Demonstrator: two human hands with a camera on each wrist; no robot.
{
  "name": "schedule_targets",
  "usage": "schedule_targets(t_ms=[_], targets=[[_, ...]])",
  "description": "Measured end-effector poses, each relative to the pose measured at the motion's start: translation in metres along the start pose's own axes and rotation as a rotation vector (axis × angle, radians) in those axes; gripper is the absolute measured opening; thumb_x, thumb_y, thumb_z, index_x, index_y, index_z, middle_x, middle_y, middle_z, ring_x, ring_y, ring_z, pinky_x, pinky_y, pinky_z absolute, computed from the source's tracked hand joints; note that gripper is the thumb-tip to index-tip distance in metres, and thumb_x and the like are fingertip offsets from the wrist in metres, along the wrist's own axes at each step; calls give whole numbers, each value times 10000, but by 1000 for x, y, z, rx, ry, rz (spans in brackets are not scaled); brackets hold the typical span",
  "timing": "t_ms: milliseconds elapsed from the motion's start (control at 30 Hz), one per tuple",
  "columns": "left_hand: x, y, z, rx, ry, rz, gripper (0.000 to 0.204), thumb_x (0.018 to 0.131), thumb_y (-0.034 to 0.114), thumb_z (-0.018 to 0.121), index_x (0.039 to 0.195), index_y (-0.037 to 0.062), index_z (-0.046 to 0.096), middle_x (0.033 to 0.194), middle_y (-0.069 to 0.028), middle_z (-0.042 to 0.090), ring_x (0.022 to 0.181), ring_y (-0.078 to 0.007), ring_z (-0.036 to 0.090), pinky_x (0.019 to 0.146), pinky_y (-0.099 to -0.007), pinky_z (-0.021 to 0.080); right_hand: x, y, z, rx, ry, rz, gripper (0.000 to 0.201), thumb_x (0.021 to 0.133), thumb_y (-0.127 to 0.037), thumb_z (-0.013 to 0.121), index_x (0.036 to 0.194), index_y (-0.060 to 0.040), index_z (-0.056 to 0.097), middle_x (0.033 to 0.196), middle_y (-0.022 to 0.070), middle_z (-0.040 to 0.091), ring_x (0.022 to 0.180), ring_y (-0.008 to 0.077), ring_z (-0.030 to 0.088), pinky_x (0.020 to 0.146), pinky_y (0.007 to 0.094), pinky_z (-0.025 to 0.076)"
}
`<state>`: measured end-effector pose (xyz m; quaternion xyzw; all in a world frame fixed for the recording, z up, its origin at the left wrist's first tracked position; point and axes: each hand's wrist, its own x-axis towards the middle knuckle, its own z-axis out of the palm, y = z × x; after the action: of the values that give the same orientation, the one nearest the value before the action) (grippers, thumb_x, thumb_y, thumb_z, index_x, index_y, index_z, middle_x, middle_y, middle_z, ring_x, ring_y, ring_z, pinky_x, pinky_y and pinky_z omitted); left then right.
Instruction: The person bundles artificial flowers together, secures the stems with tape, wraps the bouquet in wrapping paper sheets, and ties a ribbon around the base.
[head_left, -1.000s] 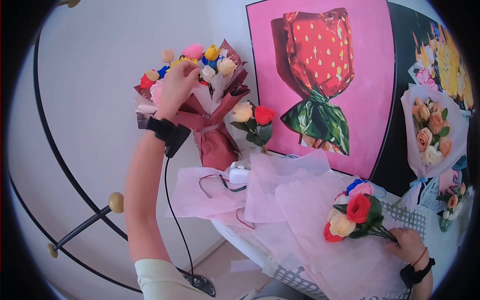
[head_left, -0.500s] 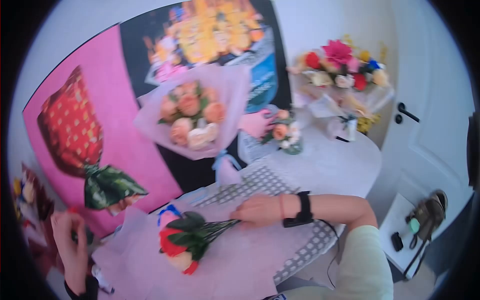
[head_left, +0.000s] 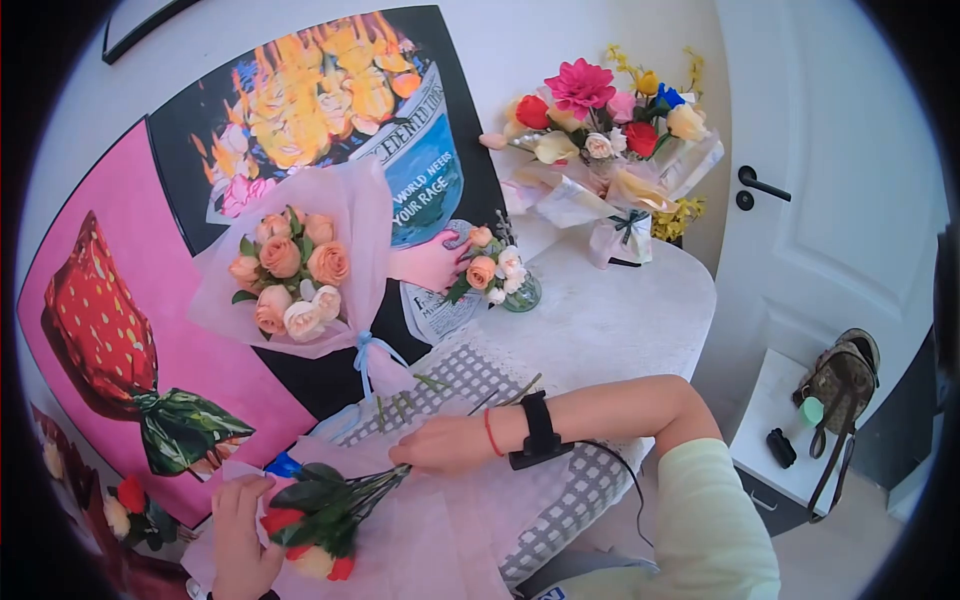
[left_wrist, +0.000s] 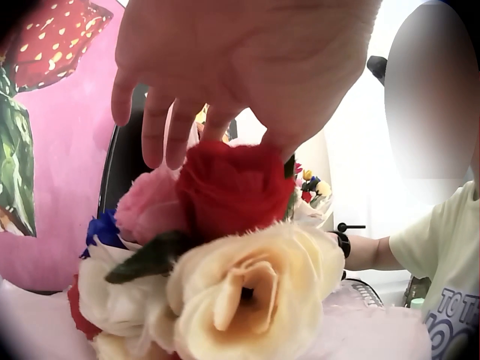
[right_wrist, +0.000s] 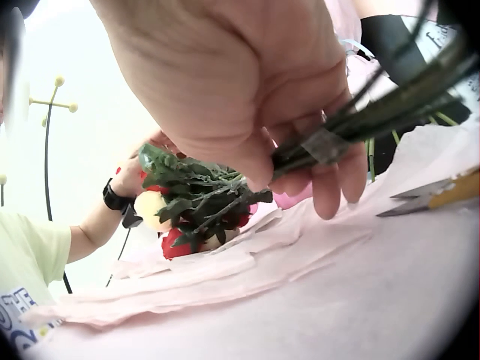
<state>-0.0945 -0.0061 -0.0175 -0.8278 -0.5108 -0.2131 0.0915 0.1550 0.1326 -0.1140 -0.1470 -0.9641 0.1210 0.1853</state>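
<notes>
My right hand point(head_left: 445, 445) grips the green stems point(right_wrist: 390, 105) of a bunch of artificial roses, just beside a band of clear tape point(right_wrist: 326, 146). The bunch lies tilted low over pale pink wrapping paper point(head_left: 470, 525), its heads toward the left. In the left wrist view its red rose point(left_wrist: 236, 187), cream rose point(left_wrist: 255, 292), pink flower point(left_wrist: 150, 202) and blue flower point(left_wrist: 103, 229) show up close. My left hand point(head_left: 240, 535) is at the flower heads, fingers extended and reaching over the red rose. Dark green leaves point(head_left: 325, 500) cover part of the blooms in the head view.
Scissors with yellow handles point(right_wrist: 450, 191) lie on the paper near the right hand. Cut stem pieces point(head_left: 400, 408) are on the checked cloth point(head_left: 480, 375). A wrapped peach rose bouquet point(head_left: 290, 260), a small glass vase point(head_left: 525, 295) and a large bouquet point(head_left: 610, 150) stand behind.
The head view has swung to the right. My left hand has come away from the burgundy-wrapped bouquet to the rose heads of the bunch. The right hand still holds the stems.
</notes>
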Motion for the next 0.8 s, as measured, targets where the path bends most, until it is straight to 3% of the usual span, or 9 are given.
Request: schedule_targets(t_ms=[67, 233, 300, 400, 533, 800], targets=[[4, 7, 4, -20, -8, -17, 424, 661, 228, 597, 998, 1, 473, 977, -141, 478, 956, -311, 431, 860, -364, 321, -1, -2, 1, 68, 59, -29, 197, 750, -131, 563, 866, 9, 487, 755, 183, 569, 745, 363, 556, 636, 438, 421], [5, 6, 5, -101, -57, -53, 416, 730, 275, 544, 1022, -10, 462, 1033, -150, 464, 990, -295, 437, 877, -354, 322, -8, -10, 10, 229, 14, 1, 191, 752, -120, 557, 868, 15, 488, 784, 197, 564, 774, 365, 548, 662, 430, 417], [4, 6, 8, -33, -84, 76, 345, 715, 46, 555, 1053, 27, 489, 1009, -135, 522, 960, -277, 495, 859, -329, 369, -12, -9, 11, 193, -11, -2, 187, 749, -124, 559, 861, 14, 498, 782, 192, 565, 779, 359, 549, 668, 428, 418], [3, 0, 14, -137, -178, -28, 516, 630, -4, 542, 1135, 42, 449, 1127, -157, 452, 1092, -338, 396, 944, -368, 295, -15, -9, 6, 157, -54, 3, 193, 741, -136, 568, 856, 10, 519, 784, 182, 571, 790, 348, 551, 678, 423, 421], [4, 4, 15, -108, -132, -34, 498, 642, -18, 527, 1131, 34, 448, 1106, -159, 466, 1070, -324, 420, 931, -355, 309, -20, -11, -2, 144, -130, 31, 222, 771, -144, 564, 936, -12, 498, 858, 160, 542, 829, 341, 535, 696, 425, 411], [0, 3, 21, -213, -70, -86, 505, 664, -15, 466, 1167, 2, 412, 1161, -160, 442, 1105, -298, 404, 951, -346, 283, -30, -10, -3, 146, -131, 46, 258, 753, -160, 587, 943, -15, 491, 844, 155, 547, 824, 341, 537, 687, 423, 410]])
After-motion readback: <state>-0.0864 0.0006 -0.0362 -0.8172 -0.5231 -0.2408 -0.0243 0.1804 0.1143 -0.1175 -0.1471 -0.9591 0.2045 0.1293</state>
